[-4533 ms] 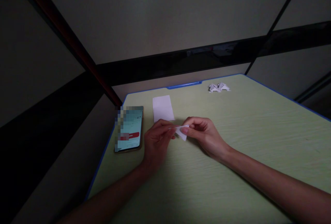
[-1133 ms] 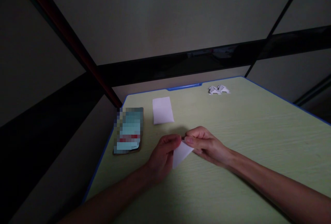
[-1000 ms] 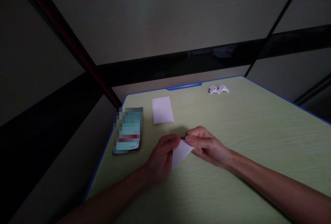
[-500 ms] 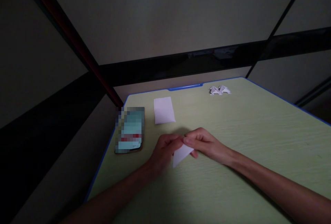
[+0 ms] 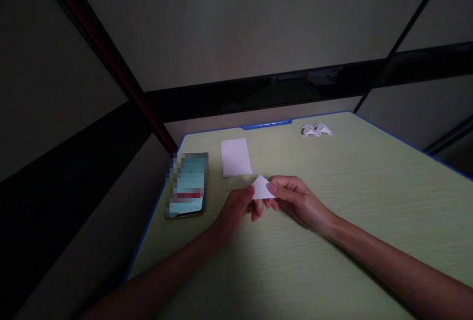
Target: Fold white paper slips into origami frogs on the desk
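Note:
A small white folded paper triangle (image 5: 260, 187) is held just above the green table (image 5: 351, 187), its point upward. My right hand (image 5: 295, 201) pinches its right edge between thumb and fingers. My left hand (image 5: 238, 209) is closed on its left lower edge, fingers curled under the paper. Both hands meet near the table's middle left.
A flat white paper rectangle (image 5: 235, 157) lies just behind the hands. A phone (image 5: 188, 184) with a lit screen lies at the table's left edge. Small folded white paper figures (image 5: 316, 129) sit at the far edge. The table has a blue rim (image 5: 266, 124).
The paper triangle pointed down toward me half a second ago; it has been turned over and lifted, and now points up. Both hands shifted slightly away from me.

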### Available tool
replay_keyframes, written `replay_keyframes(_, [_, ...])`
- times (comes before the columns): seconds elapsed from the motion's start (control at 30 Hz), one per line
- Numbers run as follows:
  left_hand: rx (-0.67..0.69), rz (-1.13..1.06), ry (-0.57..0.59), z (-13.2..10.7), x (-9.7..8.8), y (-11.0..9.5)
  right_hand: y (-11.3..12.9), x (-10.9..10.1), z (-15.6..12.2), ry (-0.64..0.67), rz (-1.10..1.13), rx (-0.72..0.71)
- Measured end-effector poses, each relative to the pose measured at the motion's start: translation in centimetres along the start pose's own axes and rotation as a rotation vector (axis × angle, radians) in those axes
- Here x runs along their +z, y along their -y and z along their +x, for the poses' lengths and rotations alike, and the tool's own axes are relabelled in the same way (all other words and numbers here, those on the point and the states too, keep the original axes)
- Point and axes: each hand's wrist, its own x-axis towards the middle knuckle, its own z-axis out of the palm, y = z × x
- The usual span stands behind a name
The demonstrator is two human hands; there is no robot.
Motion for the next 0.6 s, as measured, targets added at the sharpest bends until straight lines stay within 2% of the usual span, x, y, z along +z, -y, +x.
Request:
replay_keyframes(0.13, [-0.032,0.264,-0.061,-0.21,-0.39,0.35,-0.07,-0.34,0.13,-0.062,-0.083,0.016])
replay_keyframes(0.33, [-0.121,0.348,0.06,-0.36,-0.1,-0.24,0.01,-0.16,-0.15,-0.145,-0.157,0.042])
replay_keyframes(0.43, [-0.058,0.305,0.077,-0.16,-0.17,-0.41,0.15,-0.28,-0.08,-0.208,-0.105,0.034])
replay_keyframes(0.6, [-0.042,0.078,-0.021,0.48,-0.37,-0.22,0.75,-0.18,0.08,-0.259,0.065,0.03])
